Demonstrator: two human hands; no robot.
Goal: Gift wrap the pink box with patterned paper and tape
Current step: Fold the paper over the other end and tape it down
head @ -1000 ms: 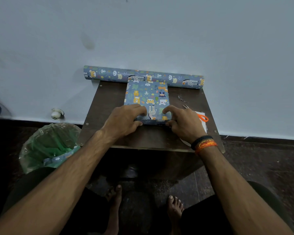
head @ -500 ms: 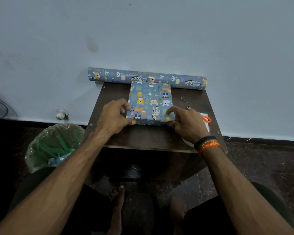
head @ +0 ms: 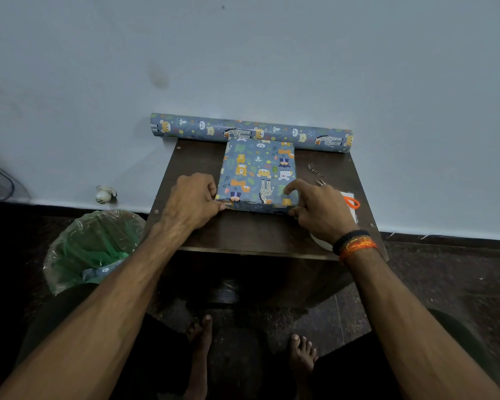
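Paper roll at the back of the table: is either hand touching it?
No. The paper roll lies against the wall, while the left hand and right hand hold the wrapped box at its near corners.

A dark wooden desk (head: 243,235) stands against a pale wall (head: 243,53), a bin lined with green plastic (head: 90,249) on the dark floor (head: 445,284) beside it.

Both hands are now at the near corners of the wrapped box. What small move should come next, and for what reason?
Probably press the near end flap flat and tape it. The wrapped box shows only patterned paper, no pink. The left hand pinches its near-left corner and the right hand grips its near-right corner, so this end looks folded; I see no tape on it.
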